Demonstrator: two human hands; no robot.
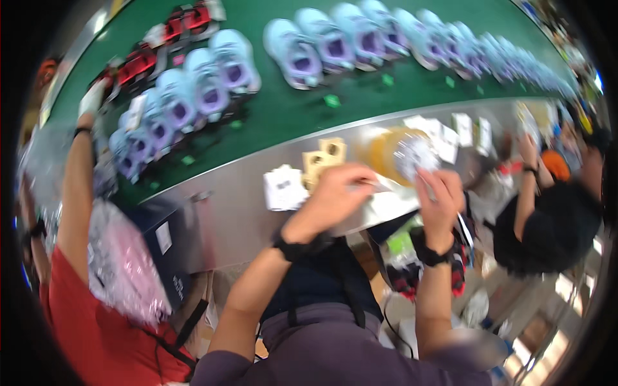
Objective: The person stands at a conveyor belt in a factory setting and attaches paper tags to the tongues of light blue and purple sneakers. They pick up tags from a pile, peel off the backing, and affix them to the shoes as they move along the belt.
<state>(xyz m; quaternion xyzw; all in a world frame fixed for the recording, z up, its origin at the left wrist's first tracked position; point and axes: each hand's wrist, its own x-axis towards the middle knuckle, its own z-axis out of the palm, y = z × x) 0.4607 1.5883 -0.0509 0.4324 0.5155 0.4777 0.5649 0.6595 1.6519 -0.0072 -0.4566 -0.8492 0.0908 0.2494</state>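
My left hand (pixel 341 193) is pinched closed over the metal ledge, with a small pale piece at its fingertips, too blurred to name. Opposite it, my right hand (pixel 441 196) has thumb and fingers drawn together; whatever they hold is hidden or too small to make out. Just beyond both hands lies a yellowish round container or roll (pixel 383 154) with clear, shiny plastic (pixel 415 154) at its right end. White cards (pixel 284 188) and tan cards with dark round marks (pixel 315 164) sit left of it. More white cards (pixel 441 138) stand on its right.
Light-blue sneakers (pixel 299 55) line the green belt (pixel 257 122), with red-and-black shoes (pixel 138 64) at far left. A red-sleeved co-worker (pixel 84 315) reaches over at left; another in a black cap (pixel 547 219) works at right. Below the ledge is an open box (pixel 412 248) with colourful contents.
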